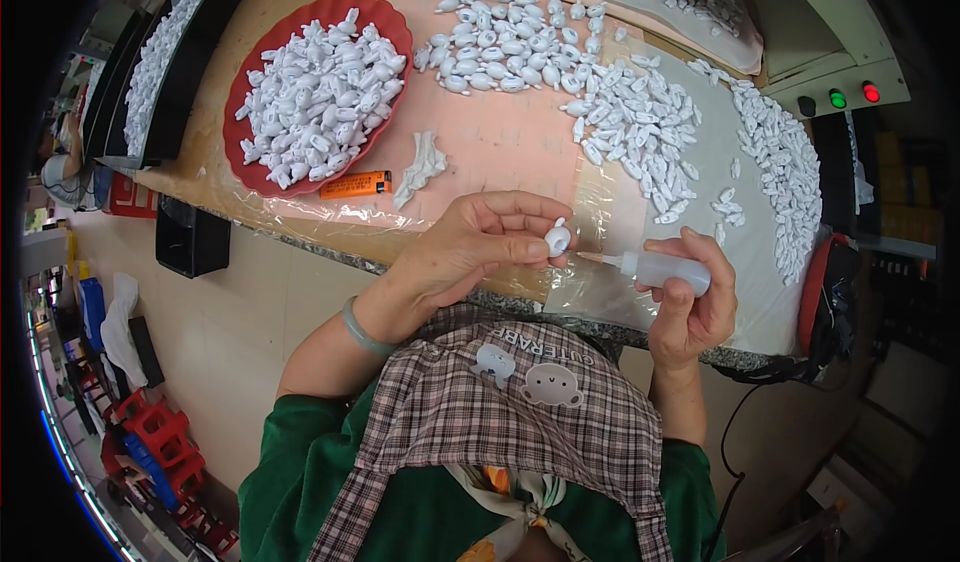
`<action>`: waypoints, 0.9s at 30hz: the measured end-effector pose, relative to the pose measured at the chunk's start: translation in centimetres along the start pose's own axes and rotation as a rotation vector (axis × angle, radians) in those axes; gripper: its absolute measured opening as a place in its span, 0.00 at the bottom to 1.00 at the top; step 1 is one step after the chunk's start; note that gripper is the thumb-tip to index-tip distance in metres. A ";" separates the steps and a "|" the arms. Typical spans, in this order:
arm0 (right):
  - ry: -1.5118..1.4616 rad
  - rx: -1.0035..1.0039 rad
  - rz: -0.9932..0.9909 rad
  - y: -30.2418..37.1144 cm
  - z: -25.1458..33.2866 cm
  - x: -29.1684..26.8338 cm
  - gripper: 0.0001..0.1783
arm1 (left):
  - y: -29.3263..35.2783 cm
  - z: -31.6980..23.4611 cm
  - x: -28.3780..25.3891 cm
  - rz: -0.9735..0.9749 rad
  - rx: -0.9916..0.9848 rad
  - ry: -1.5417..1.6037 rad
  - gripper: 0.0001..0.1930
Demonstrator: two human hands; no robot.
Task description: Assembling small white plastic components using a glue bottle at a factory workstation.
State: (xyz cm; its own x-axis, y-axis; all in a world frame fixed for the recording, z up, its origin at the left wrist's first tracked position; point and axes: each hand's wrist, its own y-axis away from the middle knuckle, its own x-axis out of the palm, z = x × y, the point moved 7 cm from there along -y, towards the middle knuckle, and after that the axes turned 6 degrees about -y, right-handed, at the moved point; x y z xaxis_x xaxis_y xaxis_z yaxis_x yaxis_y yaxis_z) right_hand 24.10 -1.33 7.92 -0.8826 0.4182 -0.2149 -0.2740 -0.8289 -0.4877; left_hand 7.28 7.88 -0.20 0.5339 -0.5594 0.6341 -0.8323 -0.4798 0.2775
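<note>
Between the fingertips of my left hand [485,242] is a small white plastic figure [558,237], rounded with little protruding ends. My right hand [695,307] is wrapped round a squeeze bottle [668,271], translucent white with a thin nozzle. The bottle lies nearly level, and its nozzle tip points left, close beside the figure; I cannot tell whether they touch. Both hands are above the near edge of the table. Beyond them, several like white pieces [510,47] stand in loose rows on a pink sheet [495,152].
A red scalloped bowl [236,132] heaped with white pieces stands at left, near an orange box [357,184] and a crumpled tissue [420,170]. More white pieces [645,127] spread to the right. A machine with lit buttons [838,98] stands far right; a black tray [190,82] is far left.
</note>
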 end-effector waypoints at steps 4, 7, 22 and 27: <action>0.037 -0.025 0.018 0.0 0.1 0.1 0.24 | -0.1 0.2 -0.1 -0.003 0.018 -0.004 0.20; 0.062 -0.034 0.031 0.1 0.0 0.0 0.24 | -0.1 0.2 -0.1 -0.024 0.003 0.002 0.20; 0.087 -0.067 0.080 -0.1 0.2 0.1 0.21 | -0.2 0.6 0.1 0.004 -0.021 0.018 0.20; 0.087 -0.070 0.075 -0.2 0.2 0.0 0.20 | -0.3 0.5 0.1 0.003 -0.022 0.006 0.20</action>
State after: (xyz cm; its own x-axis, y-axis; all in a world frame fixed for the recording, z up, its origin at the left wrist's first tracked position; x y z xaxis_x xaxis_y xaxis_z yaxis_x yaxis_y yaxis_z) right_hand 24.06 -1.28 8.20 -0.8622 0.3896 -0.3238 -0.1789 -0.8322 -0.5248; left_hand 7.61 7.61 -0.62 0.5309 -0.5565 0.6391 -0.8368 -0.4634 0.2917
